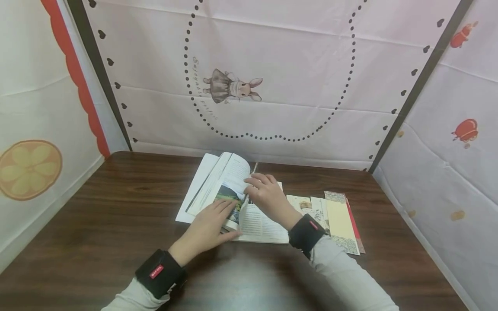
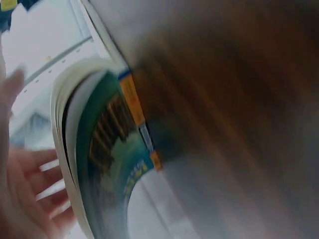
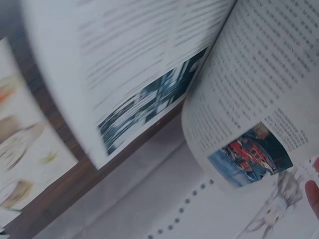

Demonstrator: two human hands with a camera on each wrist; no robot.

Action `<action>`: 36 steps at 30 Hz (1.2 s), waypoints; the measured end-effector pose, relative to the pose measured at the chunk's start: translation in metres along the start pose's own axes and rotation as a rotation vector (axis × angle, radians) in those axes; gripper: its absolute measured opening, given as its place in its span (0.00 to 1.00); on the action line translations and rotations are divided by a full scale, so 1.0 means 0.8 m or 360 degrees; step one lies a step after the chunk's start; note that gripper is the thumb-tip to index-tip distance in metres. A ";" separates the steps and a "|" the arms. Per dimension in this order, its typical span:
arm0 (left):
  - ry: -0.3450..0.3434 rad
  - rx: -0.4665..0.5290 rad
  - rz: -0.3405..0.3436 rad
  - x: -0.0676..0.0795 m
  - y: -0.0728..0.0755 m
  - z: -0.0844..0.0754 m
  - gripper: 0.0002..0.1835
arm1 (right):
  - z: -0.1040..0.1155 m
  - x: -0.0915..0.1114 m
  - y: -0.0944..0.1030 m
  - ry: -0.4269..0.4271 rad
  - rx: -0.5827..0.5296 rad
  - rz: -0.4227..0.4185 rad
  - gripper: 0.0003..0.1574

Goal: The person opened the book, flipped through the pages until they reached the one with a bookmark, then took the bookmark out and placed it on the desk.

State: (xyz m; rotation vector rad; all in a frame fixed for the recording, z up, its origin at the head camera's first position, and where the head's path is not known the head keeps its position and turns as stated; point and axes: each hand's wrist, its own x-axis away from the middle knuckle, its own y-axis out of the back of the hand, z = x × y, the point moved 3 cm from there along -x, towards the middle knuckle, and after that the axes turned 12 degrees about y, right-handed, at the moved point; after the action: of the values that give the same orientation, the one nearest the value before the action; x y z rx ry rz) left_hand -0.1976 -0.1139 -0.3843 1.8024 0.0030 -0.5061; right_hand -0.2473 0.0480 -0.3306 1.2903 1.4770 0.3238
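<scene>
An open book (image 1: 266, 224) lies on the brown table, with a thick curved stack of pages on its left side. My left hand (image 1: 206, 226) rests on the left page beside a landscape photo (image 1: 227, 196), fingers fairly straight. With bent fingers, my right hand (image 1: 268, 198) holds a raised page (image 1: 243, 214) near the middle of the book. The left wrist view shows the bowed green cover (image 2: 107, 149), with the left fingers (image 2: 42, 186) beyond the pages. In the right wrist view, the lifted page (image 3: 249, 89) carries text and a small photo; only a fingertip (image 3: 313, 196) shows.
Several paper cards lie to the book's right, among them a cream card with patterned ends (image 1: 338, 216) over a red one (image 1: 355, 229). Printed white cloth (image 1: 303, 86) rises behind the brown table (image 1: 116, 207) and at both sides.
</scene>
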 end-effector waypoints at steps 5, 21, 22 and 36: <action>0.0262 0.0081 -0.0166 -0.011 0.005 -0.008 0.22 | 0.010 -0.010 -0.003 -0.0038 0.0029 -0.0060 0.18; -0.0241 -0.0151 0.0126 -0.010 0.003 0.000 0.32 | 0.002 0.108 -0.028 -0.0668 -0.0708 0.1330 0.56; -0.0274 -0.0144 0.0220 -0.007 0.001 -0.001 0.30 | 0.003 0.111 -0.028 -0.0676 -0.0706 0.1314 0.55; -0.0146 -0.0080 0.0351 0.018 0.022 0.020 0.33 | -0.010 0.102 -0.018 -0.0555 -0.0887 0.1275 0.37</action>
State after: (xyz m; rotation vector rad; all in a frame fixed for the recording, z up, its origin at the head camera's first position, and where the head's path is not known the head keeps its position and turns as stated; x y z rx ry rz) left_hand -0.1858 -0.1374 -0.3764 1.7045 -0.2419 -0.4265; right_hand -0.2466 0.1137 -0.3823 1.3262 0.4632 0.9075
